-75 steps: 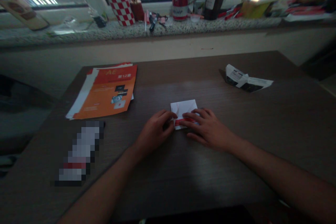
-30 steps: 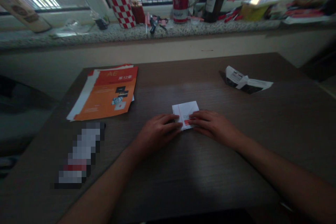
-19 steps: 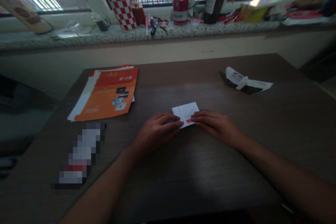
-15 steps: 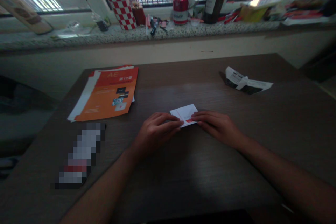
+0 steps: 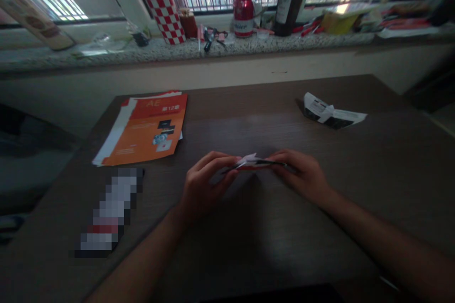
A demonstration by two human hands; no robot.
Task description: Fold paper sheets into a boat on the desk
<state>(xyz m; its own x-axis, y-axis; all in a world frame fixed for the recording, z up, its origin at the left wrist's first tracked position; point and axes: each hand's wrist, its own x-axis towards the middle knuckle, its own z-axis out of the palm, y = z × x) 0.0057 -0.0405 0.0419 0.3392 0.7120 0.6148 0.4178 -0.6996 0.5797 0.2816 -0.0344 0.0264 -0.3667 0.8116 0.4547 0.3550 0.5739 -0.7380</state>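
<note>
A dark brown counter (image 5: 241,123) with a faint wood grain.
At the far left, an orange and red booklet (image 5: 145,130) lies over white sheets (image 5: 115,132); nearer, just beside it, lies a pixelated oblong item (image 5: 110,208); a folded paper (image 5: 332,112) sits far right.

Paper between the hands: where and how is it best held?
The paper is probably best pinched at its left and right ends, coming from each side, as the left hand and right hand do. It shows thin and nearly edge-on, and a white flap sticks up near the middle, so gripping there might crush it.
</note>
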